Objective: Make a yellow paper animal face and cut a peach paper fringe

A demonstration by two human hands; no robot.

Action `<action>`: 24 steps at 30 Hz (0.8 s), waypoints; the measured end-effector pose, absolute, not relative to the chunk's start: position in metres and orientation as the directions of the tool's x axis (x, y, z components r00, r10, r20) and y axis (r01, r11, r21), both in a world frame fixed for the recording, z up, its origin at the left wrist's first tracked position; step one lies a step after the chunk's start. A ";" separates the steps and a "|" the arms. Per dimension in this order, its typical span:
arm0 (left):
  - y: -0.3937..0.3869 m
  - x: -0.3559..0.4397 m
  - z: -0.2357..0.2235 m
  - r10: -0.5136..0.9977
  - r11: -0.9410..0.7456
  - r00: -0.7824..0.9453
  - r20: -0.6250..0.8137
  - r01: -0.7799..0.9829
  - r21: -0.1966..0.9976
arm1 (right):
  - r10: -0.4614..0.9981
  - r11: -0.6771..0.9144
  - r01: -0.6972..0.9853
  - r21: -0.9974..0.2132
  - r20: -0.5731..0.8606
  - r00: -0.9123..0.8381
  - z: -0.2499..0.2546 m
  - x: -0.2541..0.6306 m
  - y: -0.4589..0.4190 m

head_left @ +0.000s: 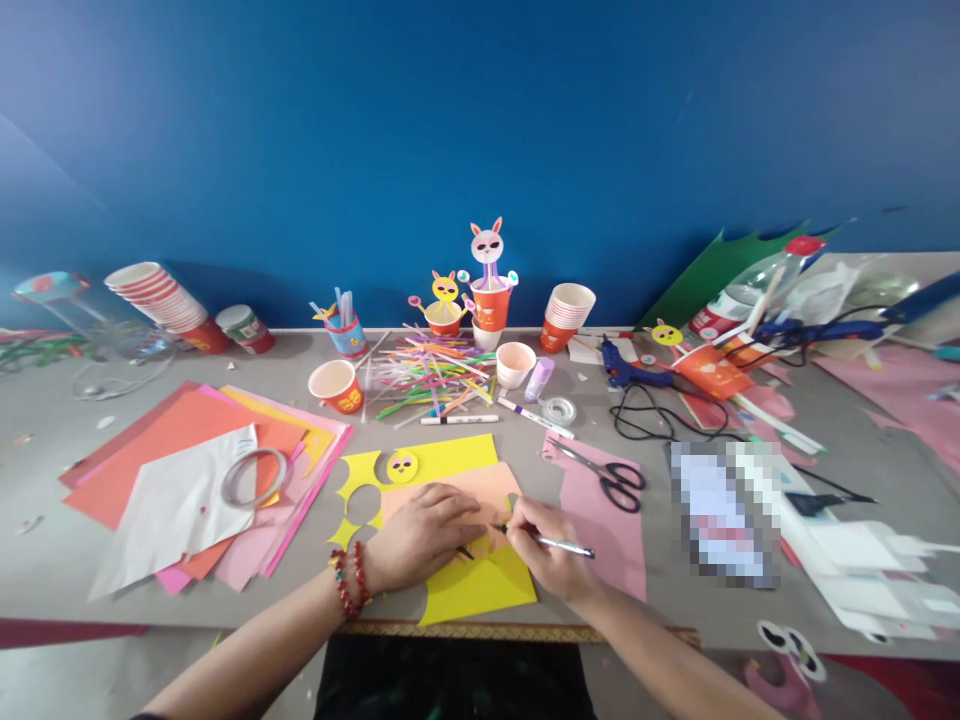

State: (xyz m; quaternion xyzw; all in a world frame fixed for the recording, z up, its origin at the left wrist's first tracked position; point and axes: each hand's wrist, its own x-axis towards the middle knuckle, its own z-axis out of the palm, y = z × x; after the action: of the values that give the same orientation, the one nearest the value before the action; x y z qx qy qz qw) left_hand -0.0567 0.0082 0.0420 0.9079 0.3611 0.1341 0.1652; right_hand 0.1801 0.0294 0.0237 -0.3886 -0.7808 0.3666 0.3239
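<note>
My right hand [544, 545] is closed round a pen [566, 547], its tip against a sheet of peach paper [484, 488]. Flat on that same sheet lies my left hand [427, 535], fingers stretched out and a red bead bracelet at the wrist. A small dark pointed thing shows by its fingertips, too small to name. The peach sheet rests on yellow paper [480, 595], which has round cut-outs at its left. Above my left hand sits a yellow paper disc [402, 466] with a face drawn on it. Scissors [611, 478] lie on pink paper [600, 545] to the right.
Coloured paper sheets [195, 430] and a tape roll [253, 477] are at the left. Straws [431, 370], markers [459, 420], paper cups [336, 387] and animal figures [487, 245] stand or lie behind. A glue gun [630, 365], its cord and a power strip [825, 580] occupy the right.
</note>
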 end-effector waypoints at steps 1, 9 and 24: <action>0.008 -0.057 0.042 0.700 -0.685 0.704 0.122 0.612 0.396 | 0.844 0.429 0.367 -0.826 0.221 -0.489 0.024 0.180 0.029; 0.009 -0.057 0.042 0.696 -0.688 0.708 0.122 0.608 0.395 | 0.841 0.418 0.344 -0.841 0.215 -0.497 0.025 0.181 0.030; 0.010 -0.058 0.042 0.691 -0.697 0.707 0.154 0.593 0.403 | 0.831 0.412 0.274 -0.869 0.234 -0.505 0.025 0.182 0.029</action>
State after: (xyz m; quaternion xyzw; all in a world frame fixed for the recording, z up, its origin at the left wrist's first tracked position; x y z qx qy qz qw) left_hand -0.0580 0.0098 0.0417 0.9091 0.3530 0.1485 0.1642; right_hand 0.1819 0.0294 0.0250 -0.3600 -0.7668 0.4058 0.3432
